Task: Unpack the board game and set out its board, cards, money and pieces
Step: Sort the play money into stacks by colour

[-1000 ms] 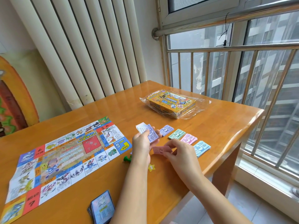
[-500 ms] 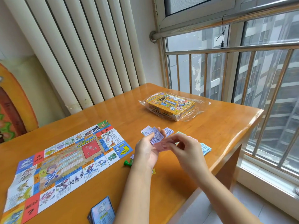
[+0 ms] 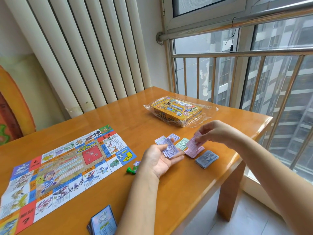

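The blue-backed card deck (image 3: 103, 221) is cut off below. My left hand (image 3: 159, 160) holds purple paper notes (image 3: 170, 149) under its thumb. My right hand (image 3: 215, 131) pinches a pink paper note (image 3: 193, 143), steeply tilted over the pink stack (image 3: 194, 152).

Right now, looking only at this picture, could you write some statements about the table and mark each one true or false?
1. The board lies unfolded on the table. True.
2. The right hand pinches a green bill. False: it pinches a pink bill.
3. The left hand holds purple bills. True.
4. The game box stands on the board. False: it lies apart from it, on the table.
5. A green pawn lies beside the board. True.
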`<action>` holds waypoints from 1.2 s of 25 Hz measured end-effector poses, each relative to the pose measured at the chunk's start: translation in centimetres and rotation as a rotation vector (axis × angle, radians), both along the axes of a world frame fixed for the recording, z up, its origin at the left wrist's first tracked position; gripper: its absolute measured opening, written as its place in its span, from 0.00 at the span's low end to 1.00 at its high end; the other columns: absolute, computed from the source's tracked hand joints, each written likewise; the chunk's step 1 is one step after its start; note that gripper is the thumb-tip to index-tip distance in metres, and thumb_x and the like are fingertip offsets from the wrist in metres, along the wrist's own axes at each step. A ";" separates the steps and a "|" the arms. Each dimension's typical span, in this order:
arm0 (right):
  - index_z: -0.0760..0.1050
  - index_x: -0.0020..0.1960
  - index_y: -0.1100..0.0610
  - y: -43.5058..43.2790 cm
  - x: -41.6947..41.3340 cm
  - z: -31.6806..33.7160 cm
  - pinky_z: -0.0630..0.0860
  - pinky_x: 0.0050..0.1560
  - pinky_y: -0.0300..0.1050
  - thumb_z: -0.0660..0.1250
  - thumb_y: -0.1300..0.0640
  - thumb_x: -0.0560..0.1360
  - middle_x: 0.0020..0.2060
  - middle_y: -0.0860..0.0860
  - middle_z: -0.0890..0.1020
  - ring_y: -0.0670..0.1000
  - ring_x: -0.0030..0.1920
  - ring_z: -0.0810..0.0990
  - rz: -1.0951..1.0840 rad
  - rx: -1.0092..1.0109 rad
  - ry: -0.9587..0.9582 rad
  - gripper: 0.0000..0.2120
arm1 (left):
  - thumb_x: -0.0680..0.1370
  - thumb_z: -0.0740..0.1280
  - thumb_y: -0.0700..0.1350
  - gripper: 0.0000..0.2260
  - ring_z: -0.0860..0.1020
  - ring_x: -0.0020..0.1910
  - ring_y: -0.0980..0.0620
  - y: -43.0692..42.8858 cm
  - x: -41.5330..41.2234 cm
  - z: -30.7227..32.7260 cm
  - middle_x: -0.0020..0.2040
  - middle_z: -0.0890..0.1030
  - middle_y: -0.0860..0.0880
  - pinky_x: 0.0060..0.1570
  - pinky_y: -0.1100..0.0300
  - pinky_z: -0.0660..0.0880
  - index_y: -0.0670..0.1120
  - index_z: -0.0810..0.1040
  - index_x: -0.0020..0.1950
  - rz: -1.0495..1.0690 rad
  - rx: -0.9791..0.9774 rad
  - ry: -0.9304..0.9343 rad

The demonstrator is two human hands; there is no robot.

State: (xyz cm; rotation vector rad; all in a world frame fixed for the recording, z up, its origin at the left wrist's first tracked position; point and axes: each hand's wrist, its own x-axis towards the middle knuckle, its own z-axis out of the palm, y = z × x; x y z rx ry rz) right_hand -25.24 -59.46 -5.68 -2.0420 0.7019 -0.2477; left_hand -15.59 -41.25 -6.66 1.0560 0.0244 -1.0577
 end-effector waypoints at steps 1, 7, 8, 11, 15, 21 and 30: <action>0.82 0.47 0.64 0.0 0.2 -0.4 0.69 0.32 0.34 0.76 0.64 0.68 0.41 0.58 0.84 0.48 0.36 0.78 0.023 0.009 0.024 0.09 | 0.82 0.49 0.35 0.14 0.69 0.64 0.28 0.0 -0.1 -0.1 0.49 0.75 0.31 0.56 0.39 0.69 0.35 0.75 0.49 -0.016 -0.004 0.022; 0.81 0.41 0.55 0.3 0.6 -1.8 0.77 0.40 0.41 0.75 0.63 0.68 0.39 0.53 0.84 0.49 0.38 0.81 0.076 -0.123 0.086 0.06 | 0.82 0.48 0.33 0.15 0.67 0.66 0.28 -0.1 0.0 -0.6 0.52 0.74 0.27 0.61 0.38 0.65 0.34 0.74 0.50 -0.027 0.006 0.071; 0.81 0.44 0.54 0.4 0.6 -1.7 0.74 0.36 0.36 0.75 0.62 0.69 0.38 0.51 0.83 0.47 0.37 0.79 0.085 -0.181 0.102 0.06 | 0.82 0.48 0.33 0.15 0.67 0.66 0.27 -0.1 0.1 -0.6 0.51 0.74 0.28 0.62 0.37 0.64 0.34 0.74 0.50 -0.031 0.011 0.070; 0.79 0.56 0.51 -0.1 0.5 -0.7 0.70 0.34 0.33 0.72 0.61 0.72 0.47 0.50 0.78 0.48 0.43 0.77 0.127 -0.329 0.209 0.14 | 0.82 0.49 0.33 0.14 0.67 0.65 0.27 -0.1 0.1 -0.7 0.48 0.75 0.29 0.62 0.36 0.64 0.34 0.74 0.49 -0.035 0.002 0.082; 0.76 0.59 0.45 -1.4 0.3 0.7 0.75 0.41 0.36 0.70 0.66 0.71 0.52 0.46 0.76 0.49 0.50 0.79 0.365 -0.386 0.342 0.22 | 0.81 0.49 0.32 0.13 0.67 0.65 0.27 0.0 0.0 -0.7 0.58 0.73 0.27 0.60 0.36 0.65 0.35 0.74 0.52 -0.047 -0.010 0.098; 0.76 0.61 0.44 -2.1 1.7 1.8 0.74 0.52 0.40 0.71 0.54 0.72 0.50 0.42 0.76 0.47 0.54 0.78 0.588 -0.585 0.459 0.19 | 0.81 0.49 0.32 0.14 0.68 0.65 0.28 -0.4 0.0 -1.1 0.64 0.70 0.27 0.61 0.36 0.66 0.34 0.73 0.55 -0.046 -0.030 0.105; 0.76 0.62 0.47 -2.3 2.8 1.4 0.75 0.50 0.44 0.72 0.53 0.72 0.52 0.46 0.76 0.49 0.50 0.77 0.641 -0.591 0.495 0.19 | 0.81 0.49 0.32 0.14 0.68 0.65 0.27 -0.4 0.0 -1.2 0.64 0.69 0.26 0.60 0.37 0.66 0.34 0.74 0.57 -0.046 -0.020 0.109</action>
